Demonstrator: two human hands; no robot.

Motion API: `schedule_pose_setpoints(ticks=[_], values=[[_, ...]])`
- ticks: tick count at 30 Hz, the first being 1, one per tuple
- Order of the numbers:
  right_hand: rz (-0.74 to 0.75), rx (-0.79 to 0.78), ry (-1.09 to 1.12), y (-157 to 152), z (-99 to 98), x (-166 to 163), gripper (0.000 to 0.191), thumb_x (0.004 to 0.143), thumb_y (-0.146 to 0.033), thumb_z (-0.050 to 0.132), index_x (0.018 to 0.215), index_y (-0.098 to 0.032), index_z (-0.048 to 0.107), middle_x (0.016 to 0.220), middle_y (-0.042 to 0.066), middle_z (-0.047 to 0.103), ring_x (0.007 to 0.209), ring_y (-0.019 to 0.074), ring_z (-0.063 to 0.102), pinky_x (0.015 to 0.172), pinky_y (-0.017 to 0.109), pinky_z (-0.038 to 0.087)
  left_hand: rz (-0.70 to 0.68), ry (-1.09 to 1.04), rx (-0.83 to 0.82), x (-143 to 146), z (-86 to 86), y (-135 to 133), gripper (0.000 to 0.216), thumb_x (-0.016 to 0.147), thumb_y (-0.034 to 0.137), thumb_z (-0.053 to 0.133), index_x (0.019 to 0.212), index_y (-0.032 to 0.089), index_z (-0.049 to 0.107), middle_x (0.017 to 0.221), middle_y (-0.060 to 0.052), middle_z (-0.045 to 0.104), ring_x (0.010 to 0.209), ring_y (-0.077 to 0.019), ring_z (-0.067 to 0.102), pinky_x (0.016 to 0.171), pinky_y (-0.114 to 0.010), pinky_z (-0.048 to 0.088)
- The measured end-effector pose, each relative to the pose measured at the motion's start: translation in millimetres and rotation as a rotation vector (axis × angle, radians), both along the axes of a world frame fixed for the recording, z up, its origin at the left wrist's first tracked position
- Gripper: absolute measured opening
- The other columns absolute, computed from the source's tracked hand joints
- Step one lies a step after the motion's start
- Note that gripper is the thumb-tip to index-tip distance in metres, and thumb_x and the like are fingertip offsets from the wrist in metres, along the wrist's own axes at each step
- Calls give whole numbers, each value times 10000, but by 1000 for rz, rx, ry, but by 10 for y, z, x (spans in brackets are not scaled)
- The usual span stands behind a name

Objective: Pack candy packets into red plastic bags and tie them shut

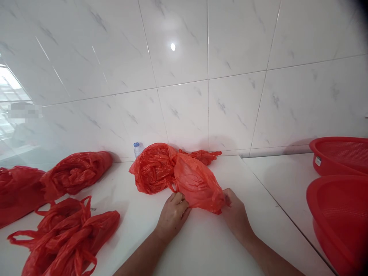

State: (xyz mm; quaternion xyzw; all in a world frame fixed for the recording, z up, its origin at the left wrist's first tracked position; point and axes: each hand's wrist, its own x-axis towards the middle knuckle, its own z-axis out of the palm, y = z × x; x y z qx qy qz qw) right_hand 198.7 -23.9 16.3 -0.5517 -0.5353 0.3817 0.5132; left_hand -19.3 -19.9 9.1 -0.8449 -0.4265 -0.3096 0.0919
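A thin red plastic bag [197,182] is stretched out between my two hands above the white table. My left hand [174,212] grips its near left edge, with the fingers curled closed. At the lower right corner of the bag, my right hand [235,214] pinches the plastic; part of its fingertips is hidden behind the bag. Just behind and to the left lies a crumpled red bag bundle [155,168], touching the held bag. Another small red bag [202,155] lies behind it near the wall.
Red baskets [319,191] stand at the right edge. A clear bottle with a blue cap [137,147] is by the wall. Crumpled red bags [66,237] and a rolled red bundle [77,172] lie at left. A seam [273,201] divides the white tabletop [207,249].
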Motion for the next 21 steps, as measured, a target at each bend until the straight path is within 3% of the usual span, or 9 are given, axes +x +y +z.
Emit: schedule_pose_setpoints(ticks=[3, 5, 8, 10, 14, 17, 21], values=[[-83, -24, 29, 34, 8, 39, 138, 714, -299, 516, 657, -215, 422, 641, -42, 471, 570, 108, 387, 459, 193, 325, -3, 60, 101, 40, 47, -44, 143, 844, 198, 530, 710, 179, 575, 1056, -83, 616, 1041, -243, 542, 873, -438, 450], [-108, -21, 40, 52, 9, 53, 141, 704, -308, 520, 656, -213, 428, 644, -37, 479, 569, 109, 394, 459, 195, 338, -38, 111, 136, 86, 68, -89, 145, 847, 187, 516, 711, 180, 565, 1086, -71, 626, 1127, -257, 505, 992, -521, 350], [-101, -4, 72, 67, 14, 68, 121, 698, -309, 522, 677, -214, 450, 680, -23, 520, 594, 121, 437, 473, 201, 370, -62, 195, 91, 154, 74, -145, 204, 855, 152, 458, 670, 185, 534, 724, -7, 631, 813, -168, 596, 1045, -553, 279], [-84, 4, 120, 81, 11, 85, 129, 687, -304, 534, 671, -215, 442, 719, -14, 547, 620, 129, 463, 477, 203, 382, -32, 243, 50, 174, 66, -159, 249, 855, 140, 424, 621, 187, 498, 560, 33, 534, 583, -115, 522, 1035, -531, 311], [-84, 6, 224, 150, -42, 147, 164, 641, -283, 572, 657, -218, 422, 731, -18, 545, 616, 127, 462, 467, 206, 379, -10, 260, 8, 140, 47, -146, 234, 853, 185, 436, 624, 191, 479, 542, 38, 512, 511, -106, 471, 954, -469, 412], [-119, 10, 220, 210, -101, 198, 150, 619, -263, 565, 665, -219, 430, 711, -21, 537, 617, 130, 459, 476, 215, 384, -5, 219, -27, 98, 34, -136, 201, 860, 229, 453, 666, 193, 492, 578, 22, 552, 526, -123, 507, 745, -356, 504], [-127, 18, 183, 233, -123, 228, 128, 623, -255, 549, 672, -218, 437, 722, -13, 543, 637, 138, 470, 491, 220, 395, 32, 174, -19, 80, 32, -135, 169, 878, 216, 413, 757, 193, 527, 644, -16, 610, 543, -151, 548, 481, -250, 427]])
